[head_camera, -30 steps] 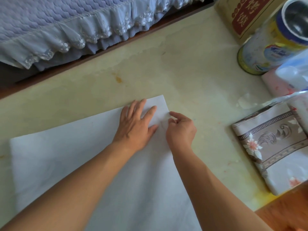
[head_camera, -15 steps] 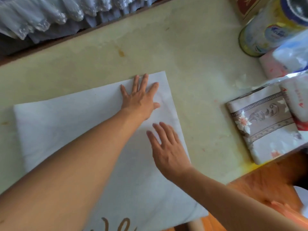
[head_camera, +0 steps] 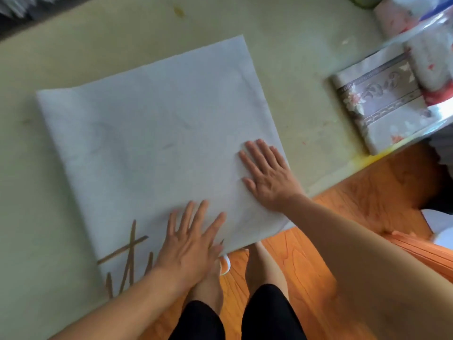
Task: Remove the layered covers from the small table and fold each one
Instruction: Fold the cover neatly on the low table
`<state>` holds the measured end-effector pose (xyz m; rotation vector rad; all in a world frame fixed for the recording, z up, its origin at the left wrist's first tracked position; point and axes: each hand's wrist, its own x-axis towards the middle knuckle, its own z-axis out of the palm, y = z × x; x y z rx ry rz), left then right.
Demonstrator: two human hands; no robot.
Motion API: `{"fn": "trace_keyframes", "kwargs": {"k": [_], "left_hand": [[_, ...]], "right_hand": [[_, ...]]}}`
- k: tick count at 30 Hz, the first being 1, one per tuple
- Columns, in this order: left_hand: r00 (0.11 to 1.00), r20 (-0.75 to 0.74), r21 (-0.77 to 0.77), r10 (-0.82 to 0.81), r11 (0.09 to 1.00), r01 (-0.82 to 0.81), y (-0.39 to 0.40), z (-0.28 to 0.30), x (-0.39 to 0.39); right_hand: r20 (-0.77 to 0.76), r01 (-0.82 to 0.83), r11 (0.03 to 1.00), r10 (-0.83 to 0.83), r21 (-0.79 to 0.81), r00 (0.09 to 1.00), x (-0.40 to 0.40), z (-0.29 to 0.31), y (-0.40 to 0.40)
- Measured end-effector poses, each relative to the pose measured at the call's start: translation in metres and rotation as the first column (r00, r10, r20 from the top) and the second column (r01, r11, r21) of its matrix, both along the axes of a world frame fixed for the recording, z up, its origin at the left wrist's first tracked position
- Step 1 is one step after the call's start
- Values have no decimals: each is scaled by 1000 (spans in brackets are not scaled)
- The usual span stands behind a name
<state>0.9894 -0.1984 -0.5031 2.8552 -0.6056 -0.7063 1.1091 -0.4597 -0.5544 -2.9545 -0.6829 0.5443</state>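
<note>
Hands slid nearer, flat on cover (head_camera: 152, 133).

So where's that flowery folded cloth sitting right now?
In the head view, the flowery folded cloth lies at the table's right edge, apart from the white cover, with plastic-wrapped packs just beyond it.

We see the white cover (head_camera: 157, 133) lying flat on the small table (head_camera: 294, 69), folded into a broad rectangle turned a little askew, its near right corner hanging just over the table's edge. Brown brush-like strokes (head_camera: 122, 263) mark its near left part. Well apart at the table's right end, we spot a folded patterned cover (head_camera: 382, 104), grey and white with flowers and a scrolled border, resting as a compact bundle.
</note>
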Motion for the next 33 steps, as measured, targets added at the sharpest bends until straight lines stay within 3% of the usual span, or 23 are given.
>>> {"fn": "trace_keyframes", "kwargs": {"k": [5, 10, 13, 15, 16, 17, 18, 19, 20, 21, 22, 24, 26, 28, 31, 33], "left_hand": [[987, -153, 102, -42, 993, 58, 23, -31, -61], [986, -139, 194, -87, 974, 114, 21, -29, -64], [995, -89, 194, -44, 979, 61, 21, -26, -60], [992, -108, 233, -61, 969, 85, 20, -25, -64], [991, -117, 249, -59, 965, 87, 19, -25, -66], [993, -108, 270, -52, 960, 80, 17, -23, -66], [994, -93, 291, -52, 954, 77, 15, -23, -66], [995, -83, 309, -54, 948, 77, 13, -23, -67], [996, -72, 318, -48, 946, 69, 12, -24, -69], [997, -66, 326, -42, 943, 61, 11, -26, -71], [998, -55, 337, -38, 940, 54, 10, -27, -73], [999, -29, 352, -38, 935, 46, 7, -26, -74], [999, -1, 383, -43, 923, 40, 6, -24, -75], [997, 34, 405, -64, 913, 45, 7, -26, -77], [995, 73, 391, -74, 920, 40, 8, -29, -80], [992, 121, 334, -43, 942, 0, 7, -28, -89]], "right_hand": [[47, -8, 999, 10, -42, 999, -2, -5, 0], [54, 10, 998, -7, -62, 999, -5, -1, 6], [85, 267, 964, -267, 4, 960, -32, 19, 23], [62, 528, 841, -537, 120, 841, -72, 37, 27], [18, 671, 719, -684, 180, 729, -95, 41, 26], [-67, 816, 532, -827, 226, 558, -114, 42, 24], [-209, 931, 259, -926, 255, 315, -129, 40, 23], [-402, 961, -68, -914, 270, 48, -137, 37, 25], [-602, 885, -380, -783, 267, -154, -140, 33, 28], [-757, 776, -597, -599, 202, -263, -141, 29, 31], [-846, 700, -703, -446, 129, -293, -138, 28, 34], [-871, 677, -732, -379, 75, -314, -133, 26, 35], [-839, 703, -707, -426, 75, -339, -133, 24, 35], [-786, 747, -647, -537, 150, -307, -134, 25, 36], [-587, 827, -434, -793, 357, -163, -134, 28, 40], [-482, 882, -270, -874, 387, -56, -132, 32, 43]]}}
